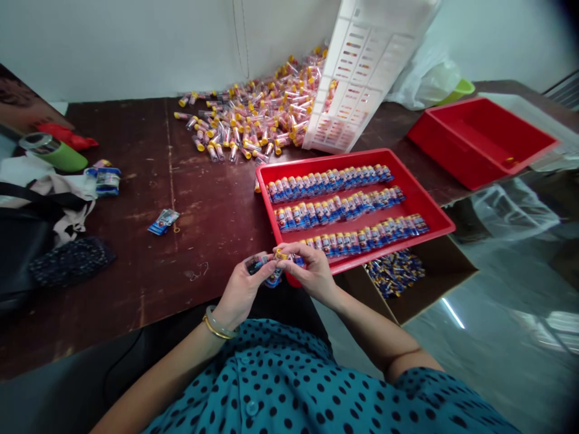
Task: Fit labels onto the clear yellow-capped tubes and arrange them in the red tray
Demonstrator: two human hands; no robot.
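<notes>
Tubes (pixel 274 279) with yellow caps sit between the two hands, near the surface's (pixel 122 259) near edge. A green cup (pixel 66 155) lies far left, then blue packets (pixel 163 222). The left hand (pixel 237 290) pinches tubes; the right hand (pixel 315 276) pinches a yellow cap (pixel 281 254). Rightward, a red tray (pixel 423 196) holds three rows; a red bin (pixel 446 150) stands far right.

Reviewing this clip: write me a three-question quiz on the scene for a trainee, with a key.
1. How many rows of packed tubes lie in the shallow red tray?
2. True or false: the left hand and right hand are held far apart.
3. Which stands beside the heap of loose tubes? A) cardboard box B) white crate C) green tumbler

Key: 1. Three. 2. False; they come together at a yellow-capped tube. 3. B.
</notes>
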